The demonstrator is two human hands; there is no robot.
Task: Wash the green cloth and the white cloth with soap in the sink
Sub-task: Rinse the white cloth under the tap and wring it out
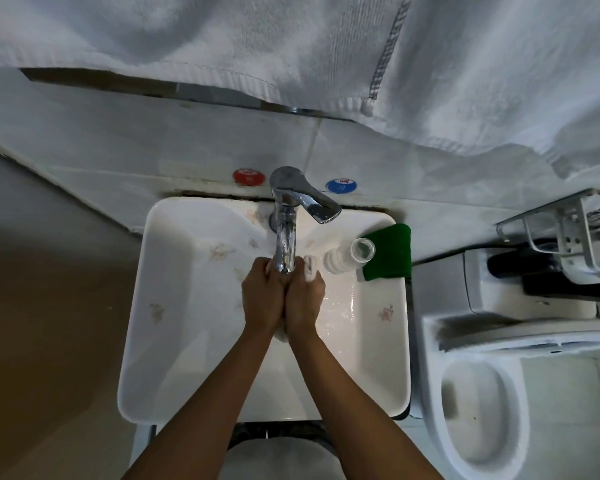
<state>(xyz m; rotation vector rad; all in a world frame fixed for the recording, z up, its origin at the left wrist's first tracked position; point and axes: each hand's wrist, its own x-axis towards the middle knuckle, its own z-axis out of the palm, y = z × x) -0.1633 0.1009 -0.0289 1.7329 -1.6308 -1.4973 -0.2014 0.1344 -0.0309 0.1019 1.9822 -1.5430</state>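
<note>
My left hand point(262, 296) and my right hand point(305, 298) are pressed side by side under the chrome tap spout point(285, 249), both gripping the white cloth point(310, 270). Only small bits of that cloth show, above my right fingers and below my wrists. The green cloth point(390, 252) lies folded on the sink's right rear corner, apart from both hands. A white soap bottle point(347, 257) lies on its side in front of it, its open mouth toward the green cloth. The white sink point(174, 341) is wet on its right side.
The tap lever point(317, 206) points to the right. Red point(248, 176) and blue point(341, 186) valve caps sit on the wall tiles. White towels point(222, 46) hang above. A toilet point(482, 403) stands right of the sink, with a metal rack point(565, 233) above it.
</note>
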